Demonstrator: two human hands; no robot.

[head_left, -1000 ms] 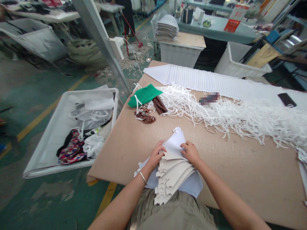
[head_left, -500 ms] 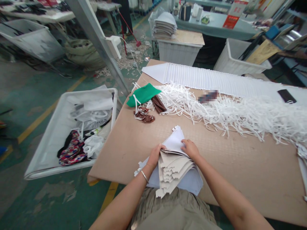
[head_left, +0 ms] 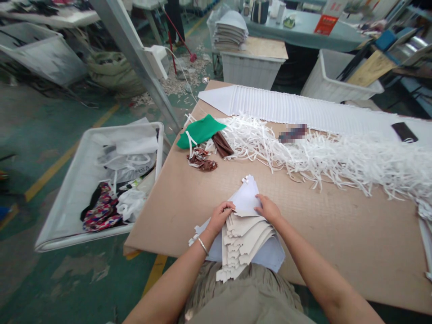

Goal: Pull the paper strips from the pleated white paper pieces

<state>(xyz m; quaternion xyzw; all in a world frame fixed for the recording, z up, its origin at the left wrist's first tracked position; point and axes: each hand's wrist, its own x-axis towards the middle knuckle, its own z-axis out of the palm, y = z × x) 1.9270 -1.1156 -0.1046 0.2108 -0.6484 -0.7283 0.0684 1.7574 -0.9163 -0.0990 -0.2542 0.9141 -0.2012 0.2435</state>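
A fanned stack of notched cardboard sheets [head_left: 248, 238], beige-grey on the visible side, curls over toward my body at the table's front edge. Under and beyond it lie white sheets [head_left: 247, 195] with small tabs at their far tip. My left hand [head_left: 221, 218] is closed on the stack's left edge, thumb and fingers pinching near the fold. On the opposite edge, my right hand [head_left: 269, 209] grips the sheets between thumb and fingers. More pale sheets [head_left: 270, 257] stick out below the fan, close to my lap.
Beyond the hands, the brown table [head_left: 182, 204] bears a heap of white strips [head_left: 263, 141], a green cloth [head_left: 202, 131], crumpled brown wrapping [head_left: 202, 161] and a long row of overlapping white sheets [head_left: 290, 105]. A white bin [head_left: 67, 198] stands left, near a metal post [head_left: 135, 54].
More sheets have folded over toward my body, so the beige fan reaches slightly lower. My left fingers have shifted a little along the fold; the right hand stays nearly still.
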